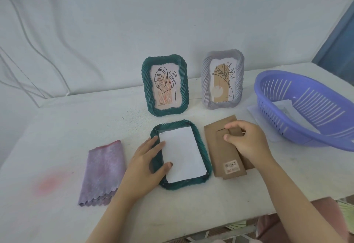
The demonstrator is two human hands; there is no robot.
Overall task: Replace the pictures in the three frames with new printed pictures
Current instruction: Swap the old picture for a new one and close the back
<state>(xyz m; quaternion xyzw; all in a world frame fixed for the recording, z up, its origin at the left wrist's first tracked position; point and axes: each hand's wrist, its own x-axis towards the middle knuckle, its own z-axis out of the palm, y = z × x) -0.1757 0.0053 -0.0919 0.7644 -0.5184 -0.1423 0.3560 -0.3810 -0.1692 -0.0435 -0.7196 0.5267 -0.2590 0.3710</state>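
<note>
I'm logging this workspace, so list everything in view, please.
table: 1, white, under everything
green frame: 1, green, upright at back
lilac frame: 1, lilac, upright at back right
flat frame: 1, green, face down, centre
paper: 1, white, in flat frame
board: 1, brown, right of flat frame
cloth: 1, purple, folded, left
basket: 1, violet, far right
left hand: 1, rests on flat frame and paper
right hand: 1, pinches board

lilac ribbed frame (206, 83), purple basket (316, 108), brown backing board (216, 150)
</note>
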